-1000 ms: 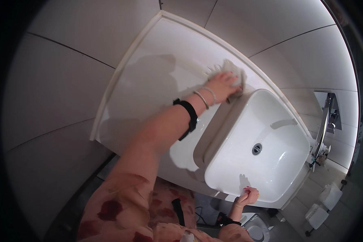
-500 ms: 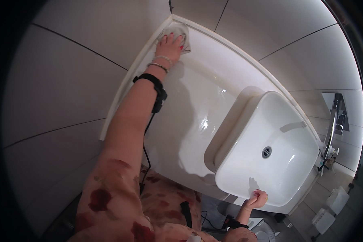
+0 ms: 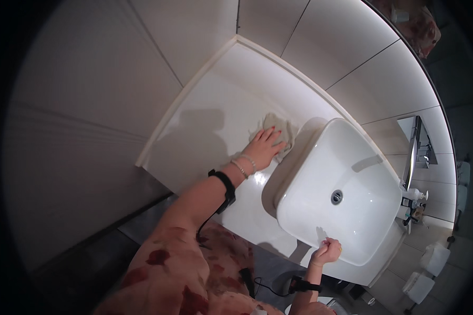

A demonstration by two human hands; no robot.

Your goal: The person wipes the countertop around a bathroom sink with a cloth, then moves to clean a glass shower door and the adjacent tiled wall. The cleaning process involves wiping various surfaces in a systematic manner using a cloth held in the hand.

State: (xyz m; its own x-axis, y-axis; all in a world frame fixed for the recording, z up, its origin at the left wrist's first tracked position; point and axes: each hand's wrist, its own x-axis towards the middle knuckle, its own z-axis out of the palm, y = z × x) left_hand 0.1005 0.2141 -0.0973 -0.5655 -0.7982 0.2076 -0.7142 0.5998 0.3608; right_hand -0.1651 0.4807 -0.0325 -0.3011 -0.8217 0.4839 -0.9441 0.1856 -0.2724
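My left hand lies flat with its fingers spread on a crumpled greyish-white cloth, pressing it against the white countertop. The cloth sits just left of a white rectangular basin. My right hand is closed, its fingers curled, at the near rim of the basin. Whether anything is inside those fingers is hidden. A round metal drain shows in the basin floor. Both wrists wear black bands, and the left one also has bracelets.
A raised white edge runs along the counter beside grey tiled walls. A chrome tap juts from the wall beyond the basin. Bottles stand at the counter's right end. White towels hang farther right. A dark cable hangs near my body.
My left hand and the cloth have slid from the far corner of the counter toward me and right, to beside the basin. My right hand stays curled at the basin's near rim.
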